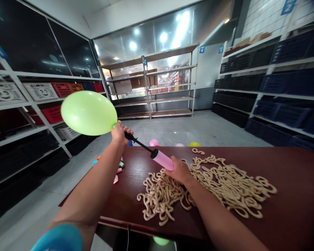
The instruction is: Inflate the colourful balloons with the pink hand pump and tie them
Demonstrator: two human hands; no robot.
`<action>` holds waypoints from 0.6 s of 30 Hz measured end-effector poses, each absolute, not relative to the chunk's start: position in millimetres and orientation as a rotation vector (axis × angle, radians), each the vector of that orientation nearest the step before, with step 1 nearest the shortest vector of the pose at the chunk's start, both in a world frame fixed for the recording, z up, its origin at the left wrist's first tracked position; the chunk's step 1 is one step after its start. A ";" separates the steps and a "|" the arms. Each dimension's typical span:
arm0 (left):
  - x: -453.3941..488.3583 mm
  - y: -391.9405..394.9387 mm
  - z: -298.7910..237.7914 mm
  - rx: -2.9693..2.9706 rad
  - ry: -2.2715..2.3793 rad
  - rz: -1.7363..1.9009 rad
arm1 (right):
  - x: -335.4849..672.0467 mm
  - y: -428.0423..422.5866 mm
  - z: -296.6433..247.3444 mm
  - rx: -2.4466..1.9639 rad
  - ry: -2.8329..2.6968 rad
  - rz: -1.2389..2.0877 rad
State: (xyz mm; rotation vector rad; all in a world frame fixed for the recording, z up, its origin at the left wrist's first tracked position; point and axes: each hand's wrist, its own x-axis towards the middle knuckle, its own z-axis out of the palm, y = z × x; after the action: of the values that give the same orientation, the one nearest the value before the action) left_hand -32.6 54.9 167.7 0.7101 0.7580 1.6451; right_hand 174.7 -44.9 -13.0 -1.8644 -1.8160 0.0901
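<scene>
A light green, inflated balloon (89,113) extends leftward from my left hand (119,133), which is closed around its neck and the black end of a hand pump. The pump's black rod is drawn out between my hands. My right hand (180,169) is wrapped round the pink barrel of the balloon pump (162,159), just above a heap of beige, curled, rope-like pieces (161,195). Where the balloon meets the pump is hidden by my left fingers. Several small uninflated balloons (116,179) in mixed colours lie by the table's left edge, partly behind my left forearm.
A dark red table (290,209) carries a second, wider pile of beige curled pieces (230,184) at right. Pink (154,142) and yellow balloons (195,144) show past its far edge, a green balloon (161,240) beneath it. Shelves with crates (285,83) line both sides; a metal rack (170,101) stands behind.
</scene>
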 end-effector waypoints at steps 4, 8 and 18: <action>-0.6 49.1 127.8 0.702 0.773 1.569 | 173.4 -45.5 -14.8 -1.862 -1.838 0.091; 23.0 42.7 96.8 0.680 0.792 1.537 | 172.4 -45.1 -15.0 -1.871 -1.849 0.103; -26.9 49.7 148.7 0.682 0.790 1.624 | 173.2 -45.2 -9.4 -1.839 -1.834 0.110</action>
State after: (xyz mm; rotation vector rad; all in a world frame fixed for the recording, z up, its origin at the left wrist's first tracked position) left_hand -26.9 49.7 148.7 0.6822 0.7896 1.6243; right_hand 173.2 -45.2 -9.4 -1.8388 -1.8343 0.1099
